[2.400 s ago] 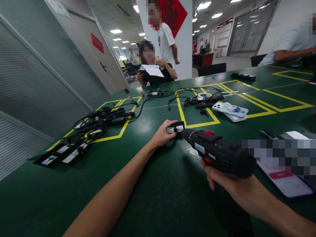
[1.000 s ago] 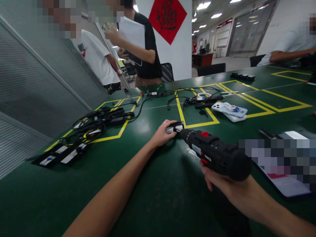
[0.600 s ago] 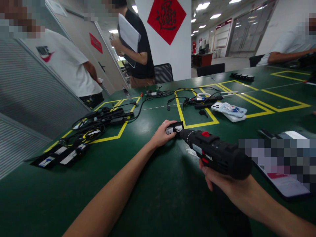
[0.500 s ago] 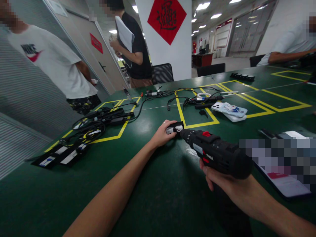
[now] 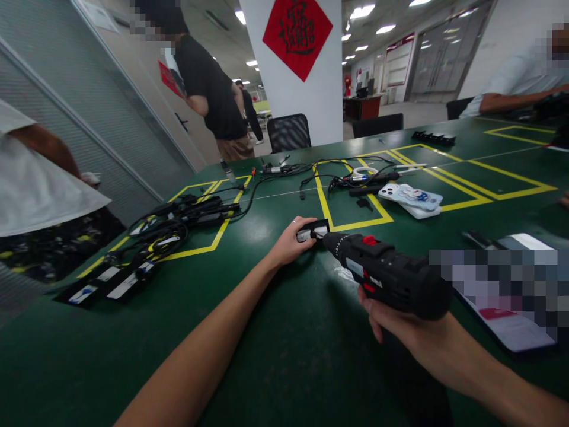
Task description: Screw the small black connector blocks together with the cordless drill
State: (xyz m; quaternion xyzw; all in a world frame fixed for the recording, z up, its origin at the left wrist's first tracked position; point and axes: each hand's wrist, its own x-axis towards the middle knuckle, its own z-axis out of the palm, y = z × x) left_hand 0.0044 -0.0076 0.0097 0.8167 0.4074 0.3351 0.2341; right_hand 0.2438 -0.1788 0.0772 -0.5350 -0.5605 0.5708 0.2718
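Note:
My right hand (image 5: 402,332) grips a black cordless drill (image 5: 391,279) with red buttons, its nose pointing left and away from me. The drill tip touches a small black part with a white label (image 5: 313,230) lying on the green table (image 5: 275,350). My left hand (image 5: 288,243) is closed over the left end of that part and pins it to the table. A ring shows on one left finger.
A tangle of black cables and adapters (image 5: 178,216) lies left, with labelled black strips (image 5: 104,281) nearer. Phones in cases (image 5: 413,198) and tools (image 5: 368,178) lie beyond. A phone (image 5: 511,326) lies right. People stand at the left edge (image 5: 40,196) and behind (image 5: 208,89); another person's arm (image 5: 515,98) rests at far right.
My hands and the drill have stayed put. The person in white walked closer along the left edge, and the person in black turned and moved away.

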